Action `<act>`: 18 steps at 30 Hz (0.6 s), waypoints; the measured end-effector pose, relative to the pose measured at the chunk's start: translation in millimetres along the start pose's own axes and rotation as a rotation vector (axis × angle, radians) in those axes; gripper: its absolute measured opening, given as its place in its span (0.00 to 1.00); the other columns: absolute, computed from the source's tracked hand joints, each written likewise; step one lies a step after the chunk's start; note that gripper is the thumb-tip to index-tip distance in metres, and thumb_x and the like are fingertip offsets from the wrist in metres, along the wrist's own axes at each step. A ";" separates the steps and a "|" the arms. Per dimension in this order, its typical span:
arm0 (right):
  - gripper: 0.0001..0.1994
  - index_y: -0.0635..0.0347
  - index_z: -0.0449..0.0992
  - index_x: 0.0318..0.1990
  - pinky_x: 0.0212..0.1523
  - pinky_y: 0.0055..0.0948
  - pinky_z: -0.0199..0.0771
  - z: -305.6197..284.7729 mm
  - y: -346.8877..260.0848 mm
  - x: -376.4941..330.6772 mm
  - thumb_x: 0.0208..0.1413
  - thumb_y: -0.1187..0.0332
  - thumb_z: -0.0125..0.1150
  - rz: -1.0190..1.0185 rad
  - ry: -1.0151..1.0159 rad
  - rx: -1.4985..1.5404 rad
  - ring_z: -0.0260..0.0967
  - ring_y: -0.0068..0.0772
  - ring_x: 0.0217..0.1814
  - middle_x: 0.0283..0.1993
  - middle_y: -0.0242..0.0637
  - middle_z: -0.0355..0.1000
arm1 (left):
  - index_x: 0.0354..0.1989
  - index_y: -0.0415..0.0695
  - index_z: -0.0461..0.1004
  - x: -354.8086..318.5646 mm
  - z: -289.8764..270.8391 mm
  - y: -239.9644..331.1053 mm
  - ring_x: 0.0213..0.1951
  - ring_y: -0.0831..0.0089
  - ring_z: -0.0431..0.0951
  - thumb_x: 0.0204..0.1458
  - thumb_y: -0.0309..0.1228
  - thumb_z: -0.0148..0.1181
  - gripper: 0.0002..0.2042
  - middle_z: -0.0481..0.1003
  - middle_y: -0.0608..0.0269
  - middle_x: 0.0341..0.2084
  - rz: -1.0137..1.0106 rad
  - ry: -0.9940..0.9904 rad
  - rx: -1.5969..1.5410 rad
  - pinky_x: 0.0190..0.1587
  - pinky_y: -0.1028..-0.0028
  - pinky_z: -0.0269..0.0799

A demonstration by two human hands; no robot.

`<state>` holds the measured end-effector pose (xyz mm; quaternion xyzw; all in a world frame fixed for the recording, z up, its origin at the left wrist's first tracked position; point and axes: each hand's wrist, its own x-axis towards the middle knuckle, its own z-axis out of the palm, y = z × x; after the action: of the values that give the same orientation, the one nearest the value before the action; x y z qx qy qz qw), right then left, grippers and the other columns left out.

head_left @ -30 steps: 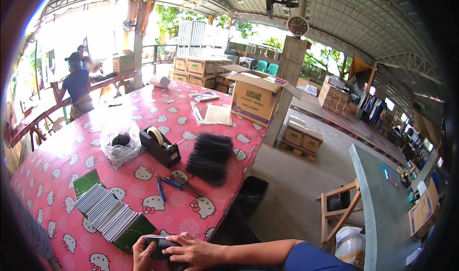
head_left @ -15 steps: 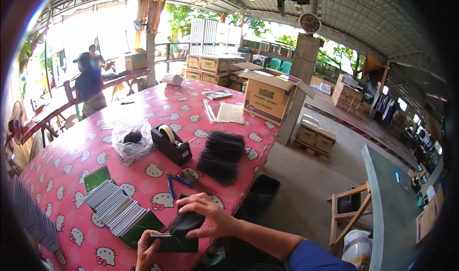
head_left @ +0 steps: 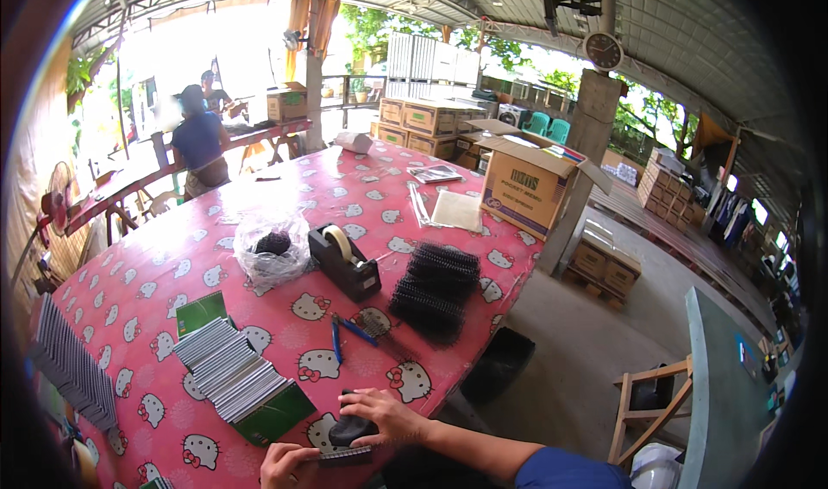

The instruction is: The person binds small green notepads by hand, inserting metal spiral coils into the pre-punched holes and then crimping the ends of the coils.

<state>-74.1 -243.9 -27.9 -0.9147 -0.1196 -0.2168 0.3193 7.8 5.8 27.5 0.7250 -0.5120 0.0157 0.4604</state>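
At the near edge of the table, my left hand grips one end of a small notepad with a dark wire spiral along its edge. My right hand is closed over a dark, soft-looking cloth, with its thumb by the spiral. Left of my hands lies a leaning row of green-covered notepads. Blue-handled pliers lie beyond my hands, and a bundle of black wire spirals is farther right.
A black tape dispenser and a clear plastic bag stand mid-table. An open carton sits at the far right edge. Stacked grey-edged pads are at the left. A black bin is beside the table. Two people are in the background.
The view has shifted, moving the scene rightward in the picture. The notepad has tilted so its spiral edge shows rather than its green cover. My right hand and the cloth are now lower against it.
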 end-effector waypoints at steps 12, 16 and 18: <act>0.25 0.56 0.72 0.50 0.63 0.48 0.53 7.2 -6.7 9.9 0.48 0.50 0.64 0.012 -0.145 -0.070 0.53 0.48 0.67 0.61 0.36 0.63 | 0.33 0.41 0.73 -0.5 10.4 20.6 0.39 0.57 0.72 0.43 0.19 0.60 0.08 0.72 0.56 0.31 -0.053 0.015 0.181 0.44 0.63 0.69; 0.24 0.59 0.73 0.48 0.62 0.41 0.57 2.0 -11.5 20.0 0.50 0.52 0.63 0.180 -0.169 0.466 0.58 0.43 0.64 0.59 0.41 0.66 | 0.38 0.42 0.72 -14.9 21.9 -8.6 0.42 0.57 0.73 0.43 0.17 0.59 0.12 0.71 0.53 0.38 -0.046 0.084 -0.022 0.43 0.63 0.71; 0.24 0.59 0.73 0.49 0.62 0.37 0.57 6.5 -13.2 20.3 0.52 0.50 0.61 0.216 -0.142 0.719 0.59 0.37 0.63 0.57 0.40 0.68 | 0.41 0.41 0.72 -12.3 24.9 -11.9 0.41 0.60 0.74 0.44 0.17 0.59 0.14 0.71 0.55 0.39 0.035 0.089 0.067 0.41 0.68 0.72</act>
<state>-58.9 -228.0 -15.9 -0.7645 -0.1129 -0.0625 0.6316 -0.3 -1.6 -0.6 0.7295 -0.5030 0.0732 0.4577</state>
